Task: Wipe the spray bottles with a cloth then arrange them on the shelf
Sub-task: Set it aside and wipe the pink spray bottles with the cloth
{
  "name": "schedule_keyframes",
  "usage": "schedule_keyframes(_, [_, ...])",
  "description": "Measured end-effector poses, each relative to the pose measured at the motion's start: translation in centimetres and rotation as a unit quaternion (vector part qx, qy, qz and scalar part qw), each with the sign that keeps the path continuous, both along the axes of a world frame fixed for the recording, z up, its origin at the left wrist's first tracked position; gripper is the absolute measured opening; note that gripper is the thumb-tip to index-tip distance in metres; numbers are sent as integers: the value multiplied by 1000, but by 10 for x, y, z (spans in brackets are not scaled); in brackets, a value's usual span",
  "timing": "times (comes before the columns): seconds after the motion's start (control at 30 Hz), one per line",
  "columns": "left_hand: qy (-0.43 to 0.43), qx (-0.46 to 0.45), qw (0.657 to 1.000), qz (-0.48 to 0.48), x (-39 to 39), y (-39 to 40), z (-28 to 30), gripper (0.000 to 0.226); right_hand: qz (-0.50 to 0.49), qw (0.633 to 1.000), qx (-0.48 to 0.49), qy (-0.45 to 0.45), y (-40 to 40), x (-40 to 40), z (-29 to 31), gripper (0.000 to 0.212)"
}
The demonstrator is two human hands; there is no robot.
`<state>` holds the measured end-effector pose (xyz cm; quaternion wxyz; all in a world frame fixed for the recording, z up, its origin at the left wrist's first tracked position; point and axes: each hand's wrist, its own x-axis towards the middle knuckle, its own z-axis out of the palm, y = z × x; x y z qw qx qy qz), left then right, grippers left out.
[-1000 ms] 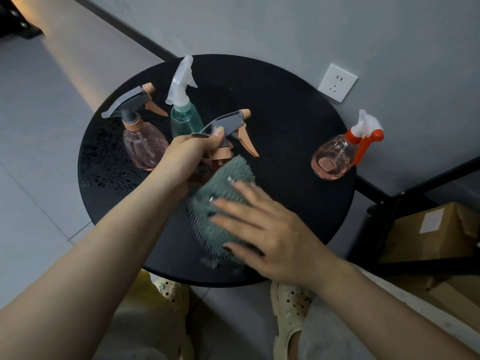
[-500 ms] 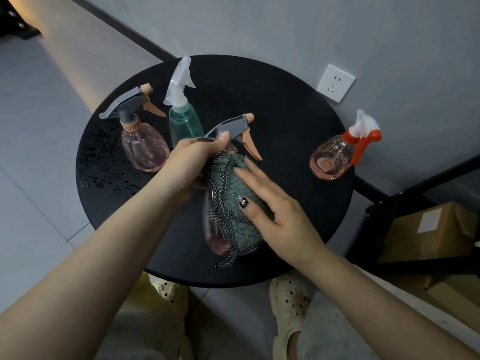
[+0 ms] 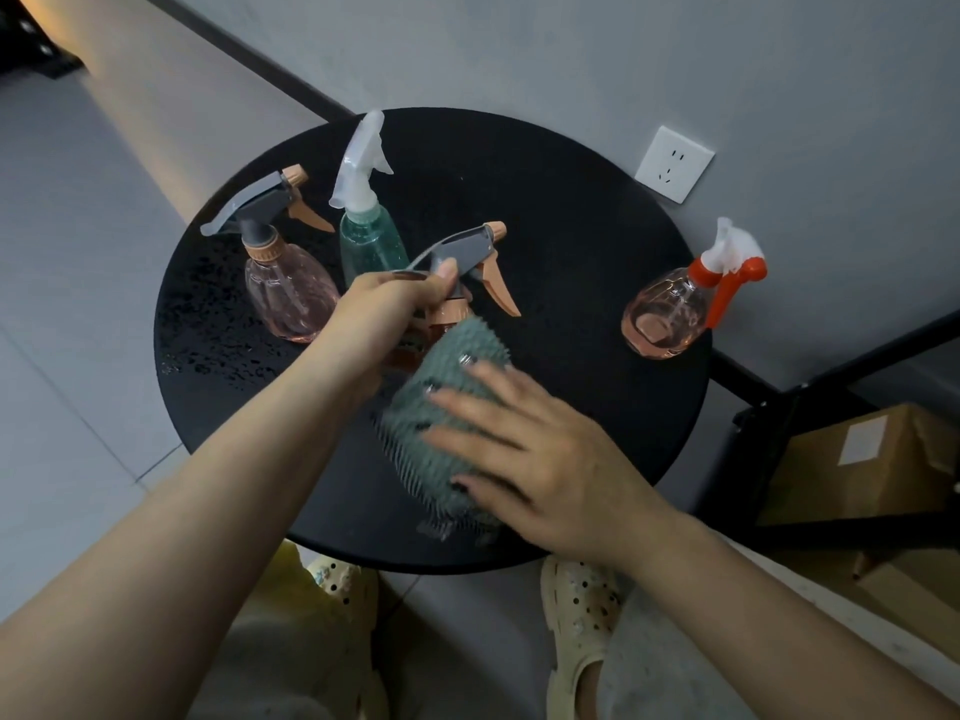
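Note:
My left hand [image 3: 382, 311] grips the neck of a pink spray bottle with a grey and tan trigger head [image 3: 470, 252], held above the round black table [image 3: 571, 252]. A nubby green cloth [image 3: 441, 402] wraps the bottle's body, which is mostly hidden, and my right hand [image 3: 540, 459] presses the cloth against it. On the table stand a second pink bottle with a grey head [image 3: 288, 298], a green bottle with a clear white head [image 3: 370, 241], and at the right edge a pink bottle with an orange and white head [image 3: 670, 317].
The table's left side is speckled with water drops [image 3: 208, 350]. A black metal shelf frame [image 3: 810, 397] stands to the right, with cardboard boxes [image 3: 872, 459] on it. A white wall socket [image 3: 674, 163] sits behind the table. My feet in pale clogs [image 3: 582, 615] are below.
My right hand has slid the cloth around the held bottle, from the side back over its top, so the body is covered again. The other bottles have not moved.

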<state>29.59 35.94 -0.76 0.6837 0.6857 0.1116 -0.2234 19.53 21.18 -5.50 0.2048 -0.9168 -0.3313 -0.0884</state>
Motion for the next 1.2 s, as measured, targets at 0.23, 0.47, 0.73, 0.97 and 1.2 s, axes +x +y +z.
schedule_keyframes(0.23, [14,-18,1000,-4,-1,-3,1,22,-133,931,263,214,0,7,2,50])
schedule_keyframes(0.47, [4,-18,1000,16,1,1,2,21,6,1000,-11,-18,3,-3,2,41])
schedule_keyframes(0.73, [-6,12,1000,-5,1,1,-4,22,10,999,-23,-29,2,-1,1,35])
schedule_keyframes(0.97, [4,0,1000,-15,1,-1,-6,20,-150,935,251,201,-2,9,3,48])
schedule_keyframes(1.2, [2,-38,999,14,0,-1,-1,24,-51,995,69,49,0,-1,4,48])
